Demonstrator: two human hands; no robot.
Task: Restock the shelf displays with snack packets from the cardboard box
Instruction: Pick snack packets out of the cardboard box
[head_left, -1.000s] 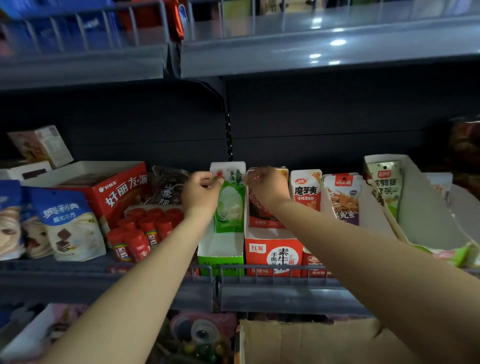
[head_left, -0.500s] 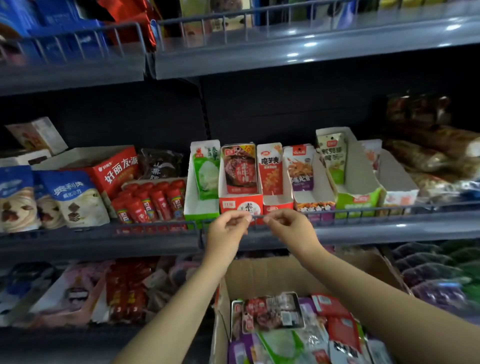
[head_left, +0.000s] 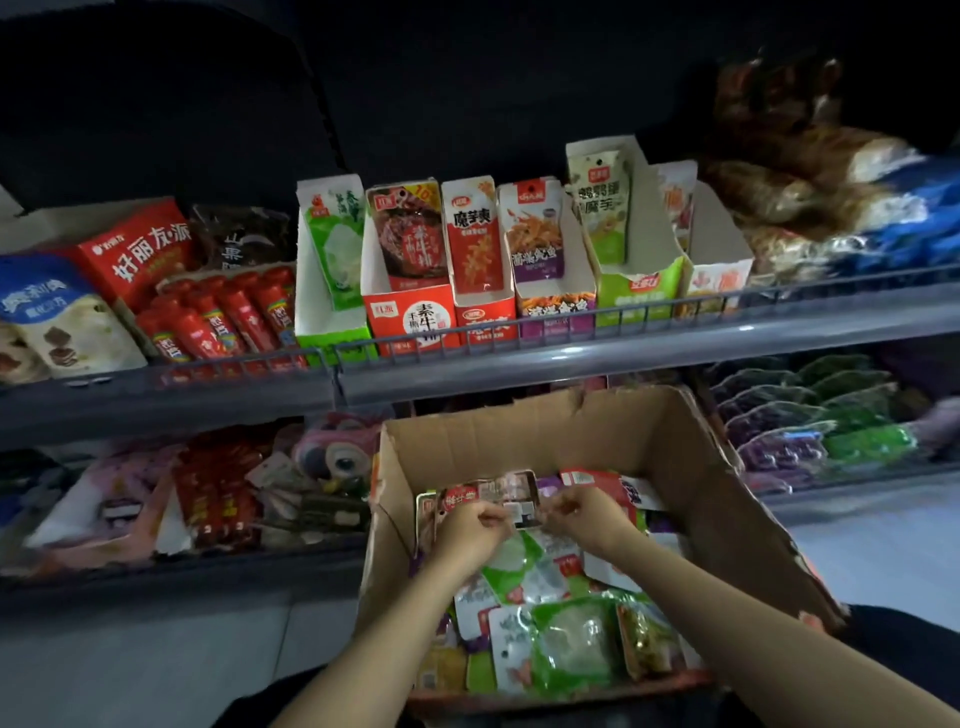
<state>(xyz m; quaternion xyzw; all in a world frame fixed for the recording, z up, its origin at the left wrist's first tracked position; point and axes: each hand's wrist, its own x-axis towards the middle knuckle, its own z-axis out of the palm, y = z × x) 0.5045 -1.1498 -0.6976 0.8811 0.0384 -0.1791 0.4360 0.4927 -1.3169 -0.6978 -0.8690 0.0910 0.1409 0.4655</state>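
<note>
An open cardboard box sits below the shelf, filled with several mixed snack packets, among them green ones. Both my hands are inside it. My left hand and my right hand have curled fingers that pinch the lower edge of a red-and-white snack packet lying on top of the pile. On the shelf above stand several display boxes: a green one, a red one and others, each with packets upright in it.
A wire rail runs along the shelf front. Red tubes and a red carton stand to the left, brown bags to the right. The lower shelf holds purple and green packs beside the box.
Both hands came down from the display boxes on the shelf into the cardboard box and now pinch a packet. The view has tilted down with them.
</note>
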